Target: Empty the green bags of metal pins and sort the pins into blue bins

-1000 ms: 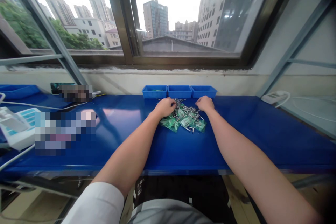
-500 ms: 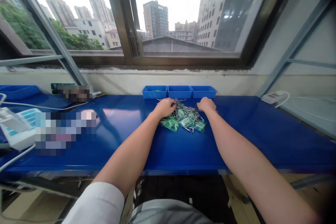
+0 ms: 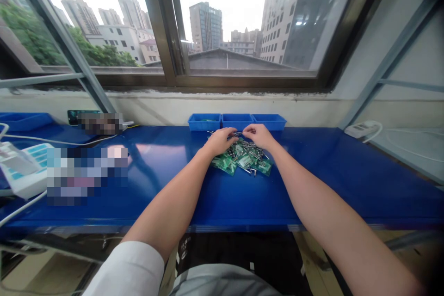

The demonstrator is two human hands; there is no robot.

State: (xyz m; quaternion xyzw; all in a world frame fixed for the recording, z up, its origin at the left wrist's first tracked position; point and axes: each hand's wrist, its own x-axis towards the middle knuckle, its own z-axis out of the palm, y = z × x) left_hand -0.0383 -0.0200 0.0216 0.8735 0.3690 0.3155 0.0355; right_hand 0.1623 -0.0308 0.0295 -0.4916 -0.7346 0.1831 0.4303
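A heap of small green circuit boards and thin metal pins lies on the blue table, just in front of three small blue bins. My left hand rests curled on the heap's far left edge. My right hand hovers over the heap's back edge, its fingertips pointing left and almost meeting those of the left hand. The fingertips are too small to show whether either hand holds a piece.
A white power strip with a cable sits at the back right. At the left are a white and light-blue device, cables, another blue tray and blurred-out items. A window wall runs behind the table.
My right hand has moved left from the heap's right back corner to over its back edge, close to the left hand. The left hand has barely moved.
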